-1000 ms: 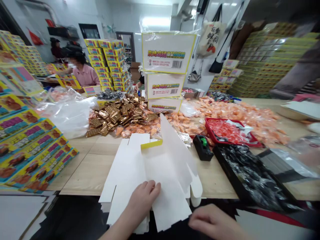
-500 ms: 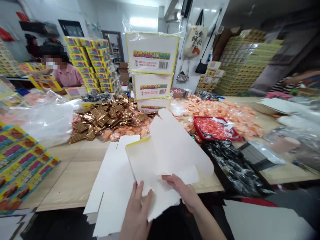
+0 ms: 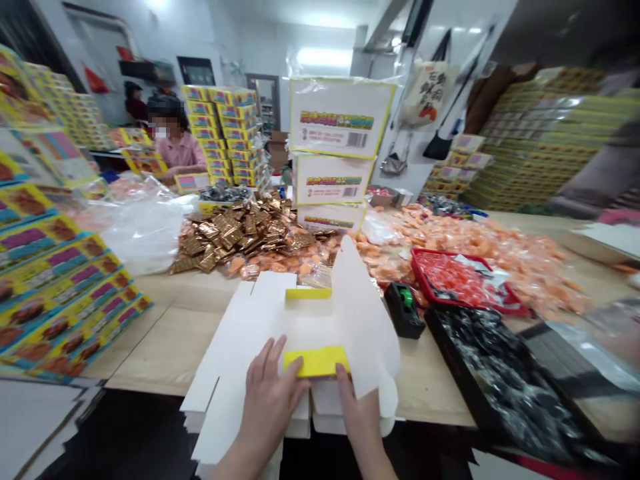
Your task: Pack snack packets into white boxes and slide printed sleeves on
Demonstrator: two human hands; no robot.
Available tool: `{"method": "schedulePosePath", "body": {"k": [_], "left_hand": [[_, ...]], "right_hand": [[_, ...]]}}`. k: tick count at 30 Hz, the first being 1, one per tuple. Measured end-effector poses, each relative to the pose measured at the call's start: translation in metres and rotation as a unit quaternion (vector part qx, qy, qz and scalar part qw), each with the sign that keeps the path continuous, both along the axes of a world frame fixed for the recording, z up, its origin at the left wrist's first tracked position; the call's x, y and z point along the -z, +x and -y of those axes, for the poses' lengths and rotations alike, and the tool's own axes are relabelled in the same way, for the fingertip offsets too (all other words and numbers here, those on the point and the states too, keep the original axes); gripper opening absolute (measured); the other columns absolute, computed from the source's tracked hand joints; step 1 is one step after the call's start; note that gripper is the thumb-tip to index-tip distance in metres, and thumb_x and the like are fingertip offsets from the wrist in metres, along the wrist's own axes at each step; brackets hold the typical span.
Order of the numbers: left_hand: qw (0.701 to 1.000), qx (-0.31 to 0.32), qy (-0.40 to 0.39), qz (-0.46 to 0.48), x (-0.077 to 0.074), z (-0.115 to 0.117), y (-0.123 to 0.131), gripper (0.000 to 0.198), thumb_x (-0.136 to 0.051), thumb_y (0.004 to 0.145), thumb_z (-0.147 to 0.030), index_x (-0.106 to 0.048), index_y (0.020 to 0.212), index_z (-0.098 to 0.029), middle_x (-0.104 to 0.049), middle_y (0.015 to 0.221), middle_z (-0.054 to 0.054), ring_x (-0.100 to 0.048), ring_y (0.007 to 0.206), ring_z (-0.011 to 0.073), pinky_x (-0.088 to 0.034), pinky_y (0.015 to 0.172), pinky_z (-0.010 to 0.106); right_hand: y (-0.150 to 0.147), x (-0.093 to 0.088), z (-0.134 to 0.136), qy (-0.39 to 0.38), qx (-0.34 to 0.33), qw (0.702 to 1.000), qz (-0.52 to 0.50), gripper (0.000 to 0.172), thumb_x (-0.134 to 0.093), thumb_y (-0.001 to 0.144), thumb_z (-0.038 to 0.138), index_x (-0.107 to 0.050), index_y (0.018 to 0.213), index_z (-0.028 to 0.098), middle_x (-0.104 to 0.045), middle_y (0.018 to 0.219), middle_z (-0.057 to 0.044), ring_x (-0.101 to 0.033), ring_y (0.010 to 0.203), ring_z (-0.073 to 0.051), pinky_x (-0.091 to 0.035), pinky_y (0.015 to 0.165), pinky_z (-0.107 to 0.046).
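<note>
A partly folded white cardboard box [image 3: 309, 328] stands in front of me, its near wall up and showing a yellow strip along the top. My left hand [image 3: 273, 387] holds its near left corner, thumb against the yellow strip and fingers along the left side. At the near right corner my right hand [image 3: 359, 407] grips the same wall, with some fingers hidden behind the cardboard. The box's wide lid panel [image 3: 363, 313] rises on the right. Under and left of it lies a stack of flat white cardboard blanks [image 3: 225, 353].
A black tape dispenser [image 3: 405, 313] sits right of the box, near a red basket [image 3: 520, 310] and a black tray of dark packets [image 3: 490, 373]. Gold packets [image 3: 225, 230] are heaped behind. Printed boxes [image 3: 65, 280] are stacked at left. A person in pink [image 3: 183, 150] sits farther back.
The near wall has been folded up, bringing its yellow strip into view. Both hands have shifted to its two corners. The view has swung left, and the tape dispenser now shows.
</note>
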State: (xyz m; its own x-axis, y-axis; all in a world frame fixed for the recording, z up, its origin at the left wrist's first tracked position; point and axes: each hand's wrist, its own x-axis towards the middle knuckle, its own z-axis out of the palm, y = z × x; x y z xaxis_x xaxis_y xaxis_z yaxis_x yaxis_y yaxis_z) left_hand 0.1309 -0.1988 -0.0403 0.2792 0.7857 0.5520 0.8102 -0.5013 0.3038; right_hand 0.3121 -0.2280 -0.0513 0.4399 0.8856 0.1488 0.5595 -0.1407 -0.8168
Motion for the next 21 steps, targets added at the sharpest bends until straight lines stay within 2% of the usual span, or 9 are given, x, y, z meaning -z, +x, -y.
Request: {"method": "schedulePosePath", "body": {"k": [2,4,6,7,9,10,13,16,21], "left_hand": [[0.995,0.033,0.028,-0.086,-0.007,0.000,-0.006,0.018,-0.060,0.089,-0.026,-0.063,0.107,-0.025,-0.056,0.130,0.009,-0.043,0.131,0.0321,-0.034,0.110,0.054],[0.983,0.082,0.012,-0.161,-0.017,-0.007,-0.009,0.011,-0.057,0.090,-0.018,-0.065,0.096,-0.023,-0.068,0.104,0.005,-0.056,0.117,0.0245,-0.025,0.116,0.051],[0.959,0.137,-0.051,-0.243,-0.029,-0.018,-0.006,0.017,-0.053,0.089,-0.010,-0.065,0.084,-0.020,-0.068,0.081,0.002,-0.065,0.095,0.0188,-0.021,0.118,0.047],[0.943,0.159,-0.095,-0.278,-0.036,-0.025,-0.003,0.019,-0.052,0.088,-0.008,-0.066,0.081,-0.019,-0.068,0.076,0.002,-0.066,0.086,0.0175,-0.021,0.118,0.045],[0.915,0.180,-0.169,-0.319,-0.047,-0.037,0.004,0.017,-0.055,0.085,-0.009,-0.068,0.078,-0.018,-0.069,0.074,0.004,-0.068,0.078,0.0175,-0.025,0.117,0.043],[0.907,0.183,-0.194,-0.326,-0.051,-0.042,0.007,0.014,-0.057,0.083,-0.011,-0.069,0.078,-0.017,-0.071,0.076,0.006,-0.068,0.078,0.0187,-0.027,0.116,0.043],[0.899,0.177,-0.227,-0.330,-0.057,-0.051,0.014,0.008,-0.068,0.078,-0.022,-0.071,0.077,-0.015,-0.073,0.078,0.010,-0.070,0.078,0.0230,-0.032,0.111,0.046],[0.895,0.168,-0.253,-0.326,-0.056,-0.056,0.017,0.017,-0.073,0.073,-0.030,-0.072,0.077,-0.013,-0.074,0.080,0.013,-0.070,0.080,0.0264,-0.032,0.109,0.047],[0.896,0.169,-0.290,-0.292,-0.055,-0.058,0.026,0.005,-0.069,0.071,-0.020,-0.068,0.068,-0.016,-0.074,0.076,0.012,-0.071,0.078,0.0287,-0.028,0.108,0.052]], "right_hand": [[0.012,-0.006,0.015,-0.052,-0.044,0.997,0.045,0.040,-0.042,0.092,0.051,-0.064,0.103,0.020,-0.068,0.094,-0.012,-0.063,0.095,-0.028,-0.051,0.080,-0.037],[0.016,-0.016,0.035,-0.117,-0.148,0.978,0.085,0.031,-0.045,0.092,0.045,-0.063,0.081,0.023,-0.066,0.075,-0.005,-0.064,0.074,-0.022,-0.049,0.065,-0.030],[0.007,-0.028,0.048,-0.118,-0.257,0.951,0.121,0.025,-0.047,0.093,0.035,-0.060,0.074,0.024,-0.064,0.071,-0.002,-0.062,0.067,-0.018,-0.047,0.061,-0.027],[-0.002,-0.035,0.048,-0.090,-0.286,0.943,0.147,0.020,-0.047,0.092,0.029,-0.061,0.079,0.024,-0.065,0.077,-0.002,-0.062,0.071,-0.018,-0.048,0.065,-0.027],[-0.022,-0.049,0.035,-0.036,-0.268,0.935,0.230,0.018,-0.046,0.090,0.018,-0.062,0.094,0.024,-0.066,0.093,-0.006,-0.063,0.088,-0.022,-0.049,0.078,-0.031],[-0.031,-0.055,0.023,-0.043,-0.240,0.929,0.278,0.022,-0.046,0.088,0.013,-0.062,0.098,0.023,-0.066,0.097,-0.008,-0.062,0.094,-0.024,-0.048,0.082,-0.035],[-0.044,-0.065,-0.017,-0.168,-0.206,0.887,0.377,0.022,-0.049,0.080,0.006,-0.064,0.092,0.017,-0.065,0.092,-0.013,-0.061,0.092,-0.031,-0.046,0.080,-0.041],[-0.043,-0.064,-0.040,-0.228,-0.248,0.860,0.384,0.017,-0.053,0.076,0.011,-0.064,0.089,0.015,-0.066,0.093,-0.014,-0.060,0.093,-0.031,-0.043,0.078,-0.040],[-0.034,-0.063,-0.039,-0.224,-0.265,0.864,0.364,0.020,-0.052,0.076,0.013,-0.064,0.091,0.016,-0.067,0.094,-0.011,-0.060,0.094,-0.028,-0.038,0.087,-0.039]]}}
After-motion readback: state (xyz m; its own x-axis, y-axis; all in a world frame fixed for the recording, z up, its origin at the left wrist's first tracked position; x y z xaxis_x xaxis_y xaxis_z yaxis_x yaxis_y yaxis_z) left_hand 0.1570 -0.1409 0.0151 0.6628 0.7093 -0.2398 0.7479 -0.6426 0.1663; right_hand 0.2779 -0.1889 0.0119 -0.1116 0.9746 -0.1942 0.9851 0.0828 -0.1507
